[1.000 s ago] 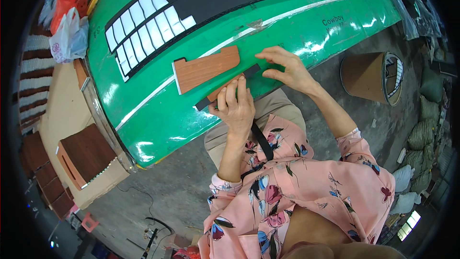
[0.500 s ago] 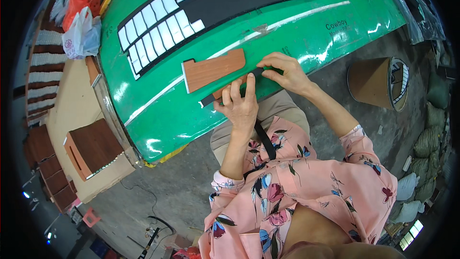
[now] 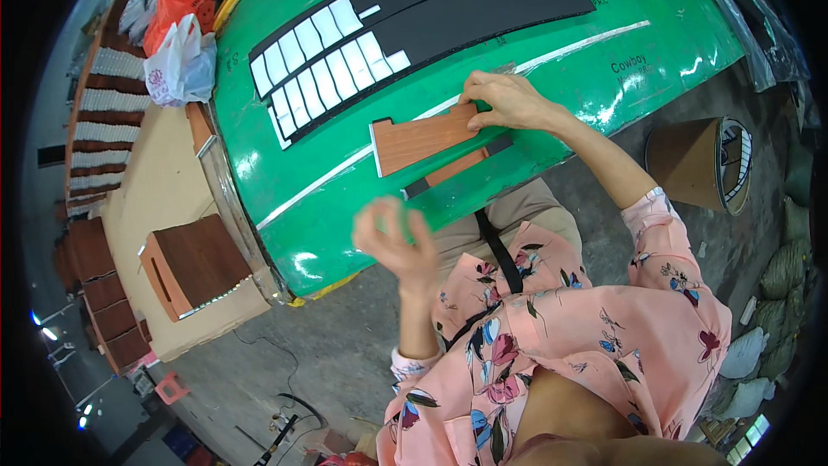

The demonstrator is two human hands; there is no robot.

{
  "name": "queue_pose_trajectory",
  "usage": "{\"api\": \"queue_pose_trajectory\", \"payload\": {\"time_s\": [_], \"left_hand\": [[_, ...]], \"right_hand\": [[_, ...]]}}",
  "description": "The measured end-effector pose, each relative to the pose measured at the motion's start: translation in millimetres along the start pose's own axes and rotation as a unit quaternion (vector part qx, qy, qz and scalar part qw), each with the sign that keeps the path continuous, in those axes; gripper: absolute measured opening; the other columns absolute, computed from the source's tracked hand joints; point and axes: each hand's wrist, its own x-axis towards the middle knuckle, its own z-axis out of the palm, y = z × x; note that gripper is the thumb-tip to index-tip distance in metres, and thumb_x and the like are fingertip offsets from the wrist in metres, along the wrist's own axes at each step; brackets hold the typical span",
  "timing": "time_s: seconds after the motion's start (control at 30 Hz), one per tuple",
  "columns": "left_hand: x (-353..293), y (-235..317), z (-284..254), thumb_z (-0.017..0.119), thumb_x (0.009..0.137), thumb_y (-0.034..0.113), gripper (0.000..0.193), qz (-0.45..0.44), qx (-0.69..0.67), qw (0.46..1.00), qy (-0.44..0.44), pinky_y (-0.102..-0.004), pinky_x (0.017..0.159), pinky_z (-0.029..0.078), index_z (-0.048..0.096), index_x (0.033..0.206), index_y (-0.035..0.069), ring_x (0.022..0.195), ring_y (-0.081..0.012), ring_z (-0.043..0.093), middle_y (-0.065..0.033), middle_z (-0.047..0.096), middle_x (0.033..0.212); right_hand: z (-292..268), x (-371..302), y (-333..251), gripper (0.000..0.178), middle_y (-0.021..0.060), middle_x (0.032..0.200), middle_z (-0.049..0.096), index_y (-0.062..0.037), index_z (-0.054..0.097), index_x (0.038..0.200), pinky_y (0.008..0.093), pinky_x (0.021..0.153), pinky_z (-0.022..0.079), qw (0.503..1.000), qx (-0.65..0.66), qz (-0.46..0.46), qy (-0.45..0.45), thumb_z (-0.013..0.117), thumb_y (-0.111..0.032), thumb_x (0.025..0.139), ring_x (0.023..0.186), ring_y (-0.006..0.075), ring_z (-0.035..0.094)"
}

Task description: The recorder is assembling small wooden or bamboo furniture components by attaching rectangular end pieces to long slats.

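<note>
A flat wood-grain panel [image 3: 418, 143] with a notched outline and a pale left edge lies on the green tabletop [image 3: 345, 246]. The thumb and fingers of my right hand [image 3: 511, 103] pinch its right end. Just nearer to me is a narrower wood-grain piece [image 3: 457, 167] with black strip [image 3: 417, 187] showing at both ends; neither hand touches it. My left hand [image 3: 397, 240], smeared by motion, hovers over the table's near edge to the left of that piece. Its fingers are too blurred to judge, and I see nothing in them.
Black sheets [image 3: 492, 22] partly covered with white pieces [image 3: 341, 78] lie farther back. Left of the table, a cardboard-topped surface [image 3: 142, 181] bears a stack of dark brown panels [image 3: 194, 263] and plastic bags [image 3: 181, 65]. A brown drum [image 3: 681, 160] stands on the floor at right.
My left hand has let go of the narrow piece and drawn back toward me. My right hand has moved from the black strip to the larger panel's right end. The view has shifted slightly.
</note>
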Motion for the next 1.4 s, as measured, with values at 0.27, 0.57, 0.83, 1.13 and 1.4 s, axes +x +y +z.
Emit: {"api": "queue_pose_trajectory", "payload": {"time_s": [0.27,0.57,0.83,1.13,1.4], "left_hand": [[56.0,-72.8,28.0,0.06,0.087,0.018,0.044,-0.287,-0.195,0.905,-0.245,-0.0322,0.069,0.046,0.048,0.126,0.001,0.08,-0.0189,0.056,-0.0128,0.059,0.098],[63.7,-72.9,42.1,0.067,0.077,0.002,0.025,-0.196,-0.298,0.914,-0.19,-0.025,0.077,0.043,0.06,0.102,0.001,0.085,-0.0133,0.055,-0.0045,0.06,0.092],[49.5,-73.7,56.4,0.07,0.07,0.0,0.026,-0.218,-0.374,0.886,-0.166,-0.0259,0.071,0.045,0.062,0.094,0.002,0.08,-0.0176,0.059,-0.0075,0.063,0.091],[56.0,-73.3,55.6,0.071,0.069,0.0,0.026,-0.22,-0.353,0.89,-0.186,-0.0275,0.074,0.046,0.061,0.093,0.001,0.083,-0.0188,0.06,-0.0089,0.063,0.092],[61.1,-75.5,55.1,0.072,0.069,0.002,0.026,-0.224,-0.351,0.89,-0.188,-0.0283,0.076,0.046,0.061,0.093,0.001,0.085,-0.02,0.06,-0.0096,0.064,0.093]], "right_hand": [[-0.1,8.0,-5.8,0.036,0.0094,0.087,0.06,-0.0057,0.058,0.096,0.0363,0.07,0.047,0.973,0.215,0.043,-0.067,0.076,-0.02,0.068,0.076,0.0225,0.06],[-27.3,20.3,-15.5,0.027,0.0049,0.091,0.063,-0.0038,0.058,0.102,0.0311,0.071,0.047,0.978,0.2,-0.027,0.051,0.066,-0.011,0.078,0.077,0.018,0.058],[-42.5,149.6,10.4,0.015,0.0071,0.084,0.061,-0.0025,0.064,0.09,0.0353,0.069,0.047,0.981,0.077,-0.108,0.139,0.063,-0.013,0.08,0.079,0.0226,0.06],[-26.7,226.3,10.7,0.017,0.0058,0.094,0.063,-0.0062,0.066,0.089,0.0378,0.077,0.048,0.986,-0.102,-0.12,0.049,0.069,-0.014,0.074,0.09,0.0266,0.06],[-32.2,232.2,10.2,0.021,0.0057,0.091,0.062,-0.0065,0.064,0.089,0.0358,0.074,0.048,0.987,-0.114,-0.109,0.018,0.072,-0.013,0.071,0.087,0.0244,0.06]]}}
